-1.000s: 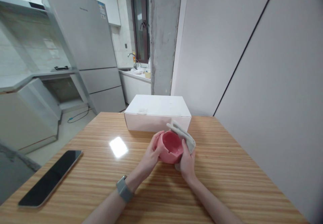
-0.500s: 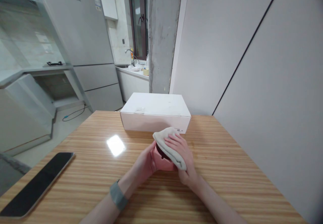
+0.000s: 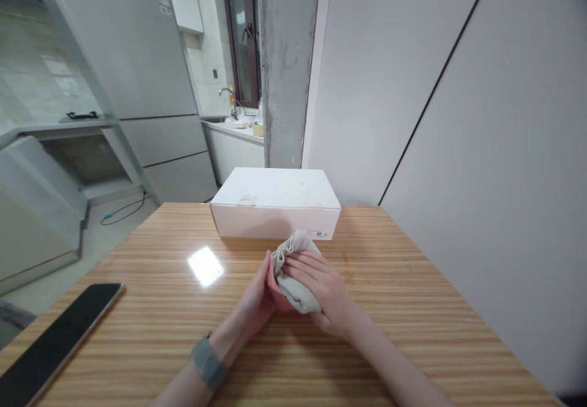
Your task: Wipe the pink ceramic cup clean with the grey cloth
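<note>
My left hand (image 3: 254, 302) is wrapped round the left side of a small pink bowl (image 3: 276, 296) with a notched rim. A folded grey-white cloth (image 3: 296, 289) covers the bowl's opening and bunches up at its far edge. Pressing on the cloth from the right is my right hand (image 3: 329, 291), its fingers laid together across the top and its thumb low by the bowl's near side. Cloth and hand hide the inside and most of the right side of the bowl.
A white cardboard box (image 3: 275, 211) stands just beyond my hands on the wooden table (image 3: 413, 333). To the left lies a dark smartphone (image 3: 59, 346). A pale wall (image 3: 504, 181) rises along the right; a fridge (image 3: 119, 52) and a sink counter stand behind.
My right hand has pushed the cloth leftward and down over the bowl, so the dark inside seen before is covered. The cloth is now more crumpled. The view has turned slightly right.
</note>
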`<action>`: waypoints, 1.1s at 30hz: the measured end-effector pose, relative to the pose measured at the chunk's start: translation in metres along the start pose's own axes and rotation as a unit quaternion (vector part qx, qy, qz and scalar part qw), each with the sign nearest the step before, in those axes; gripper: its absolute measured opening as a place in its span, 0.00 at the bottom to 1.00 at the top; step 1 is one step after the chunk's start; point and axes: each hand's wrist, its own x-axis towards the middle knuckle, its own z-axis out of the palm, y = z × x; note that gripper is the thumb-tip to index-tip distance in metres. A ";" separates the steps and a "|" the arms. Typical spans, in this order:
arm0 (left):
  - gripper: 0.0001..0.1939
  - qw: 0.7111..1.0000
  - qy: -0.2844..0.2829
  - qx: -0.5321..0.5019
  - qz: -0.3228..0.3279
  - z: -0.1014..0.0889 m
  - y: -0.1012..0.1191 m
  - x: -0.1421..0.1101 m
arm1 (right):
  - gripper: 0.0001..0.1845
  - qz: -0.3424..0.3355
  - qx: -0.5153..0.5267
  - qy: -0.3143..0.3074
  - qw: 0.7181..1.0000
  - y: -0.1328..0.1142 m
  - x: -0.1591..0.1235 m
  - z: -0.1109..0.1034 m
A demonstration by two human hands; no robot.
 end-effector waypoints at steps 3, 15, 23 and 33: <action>0.23 0.999 0.012 -0.017 -0.043 0.004 0.003 -0.003 | 0.35 0.023 -0.008 -0.011 1.000 0.004 0.000 0.001; 0.25 0.999 -0.031 -0.005 0.034 0.003 -0.001 -0.001 | 0.35 0.094 -0.061 0.020 0.993 0.003 0.007 0.020; 0.22 0.998 -0.060 -0.027 0.013 0.004 0.012 -0.007 | 0.32 -0.012 -0.088 0.025 0.996 0.014 0.003 0.022; 0.18 0.993 -0.002 0.119 0.007 -0.006 0.020 0.005 | 0.30 -0.077 -0.170 -0.061 0.981 0.003 0.002 0.020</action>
